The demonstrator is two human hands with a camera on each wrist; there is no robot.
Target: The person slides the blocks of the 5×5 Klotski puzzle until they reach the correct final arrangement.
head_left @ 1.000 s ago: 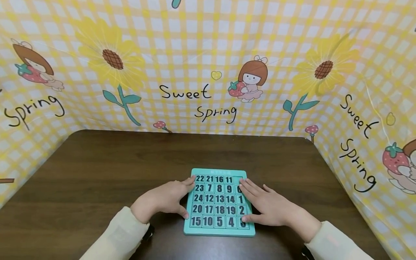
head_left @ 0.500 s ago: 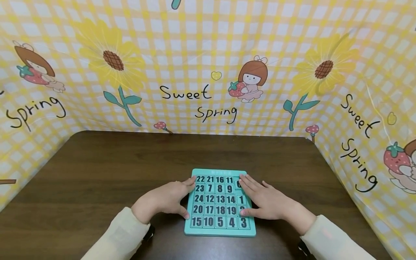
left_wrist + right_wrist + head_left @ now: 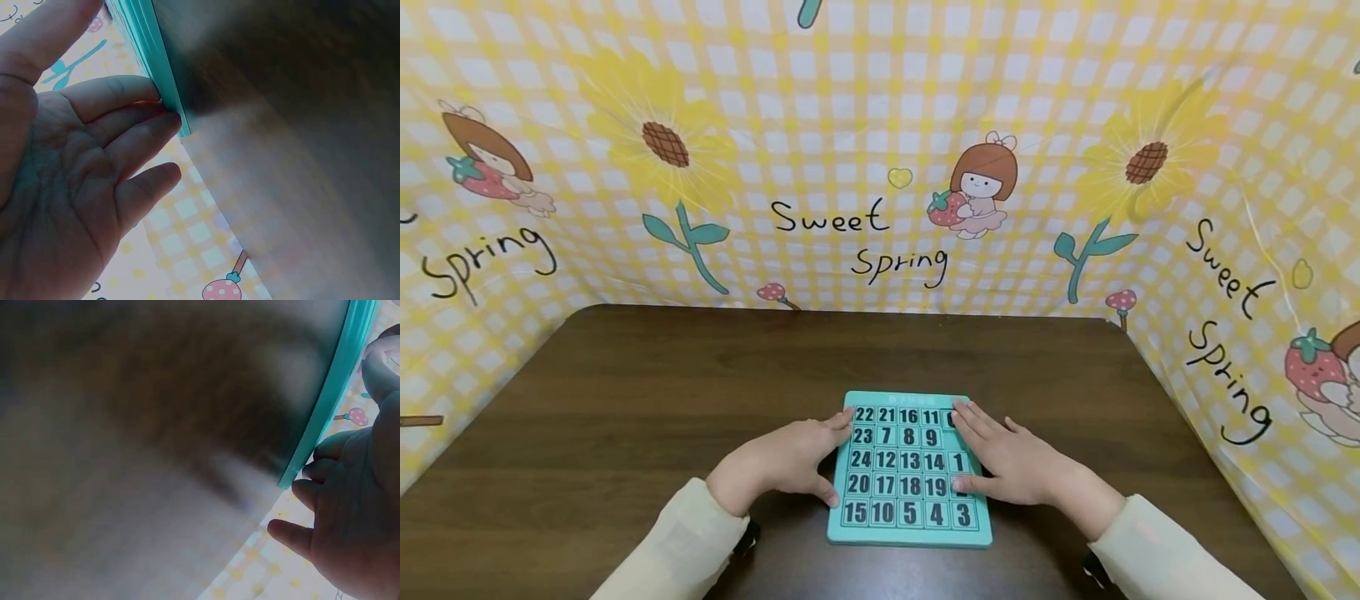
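A turquoise sliding number puzzle (image 3: pixel 910 537) lies flat on the table in the head view. My left hand (image 3: pixel 782 458) rests along its left edge, fingertips near the 22 and thumb by the lower-left side. In the left wrist view, the fingers (image 3: pixel 147 134) touch the puzzle's side, loosely extended. My right hand (image 3: pixel 1022 462) lies over the right edge with straight fingers; its fingertips partly cover the 6 tile (image 3: pixel 951 419) in the top-right corner. The right thumb rests on the 2 tile, mostly hiding it. A gap (image 3: pixel 952 438) shows below the 6, beside the 9.
The dark wooden table (image 3: pixel 700 367) extends around the puzzle. Behind it and along both sides hangs a yellow checked cloth (image 3: pixel 835 125) printed with flowers and figures.
The 6 tile has slid up from the second row into the top-right gap under my right fingers. My right thumb has moved up from the 3 to the 2. The left hand stays put.
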